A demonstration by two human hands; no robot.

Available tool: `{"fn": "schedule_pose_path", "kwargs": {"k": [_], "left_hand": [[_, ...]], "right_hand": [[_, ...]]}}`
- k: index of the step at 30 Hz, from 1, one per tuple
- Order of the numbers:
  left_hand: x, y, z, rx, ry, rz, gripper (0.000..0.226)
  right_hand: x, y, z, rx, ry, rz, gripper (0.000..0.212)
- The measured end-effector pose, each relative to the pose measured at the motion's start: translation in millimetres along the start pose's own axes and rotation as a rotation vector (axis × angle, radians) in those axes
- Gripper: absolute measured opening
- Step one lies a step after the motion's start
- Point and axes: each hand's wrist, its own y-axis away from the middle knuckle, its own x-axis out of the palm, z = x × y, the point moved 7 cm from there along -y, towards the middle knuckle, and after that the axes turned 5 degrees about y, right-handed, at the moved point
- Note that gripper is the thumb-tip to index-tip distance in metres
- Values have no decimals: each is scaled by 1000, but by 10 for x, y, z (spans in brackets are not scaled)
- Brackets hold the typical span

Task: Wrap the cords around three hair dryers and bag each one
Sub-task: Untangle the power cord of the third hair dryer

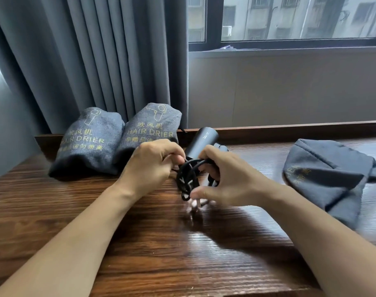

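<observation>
Seen from above, looking down at a dark wooden table (140,243) beside a grey curtain (97,61) and a window (290,18). Winding a black cord (186,179) around the handle of a dark hair dryer (202,140), close together at table centre, barrel pointing away. Left hand (152,163) curling its fingers round the cord loops, apparently pinning them so nothing unravels. Right hand (221,179) gripping the handle side, thumb and forefinger pinching near the blurred plug end (195,200), likely feeding the last slack. Sitting at the back left, touching side by side, two filled bags (90,142) marked "HAIR DRIER", probably finished and parked clear. Lying flat to the right, well apart, an empty bag (328,179), seemingly waiting within reach for this dryer.
</observation>
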Motion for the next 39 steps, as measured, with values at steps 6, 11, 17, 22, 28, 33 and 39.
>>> {"fn": "schedule_pose_path", "kwargs": {"k": [6,11,17,22,28,33,39], "left_hand": [[-312,-4,338,-325,128,-336,17],[-349,10,265,-310,173,-416,20],[-448,26,390,-412,488,-564,17],[-484,28,411,-514,799,-649,15],[-448,34,433,-529,667,-607,15],[-531,38,291,-421,112,-500,11],[-559,45,265,-461,-154,-410,20]], "right_hand": [[-61,8,6,-22,65,-119,62],[5,3,-59,-17,17,-94,46],[-88,-38,-269,117,-84,-228,7],[-111,-36,-389,240,-297,-270,26],[-212,-14,-391,262,-425,-434,34],[-348,45,-497,302,-372,-615,34],[-427,95,-620,327,-509,-693,23]]}}
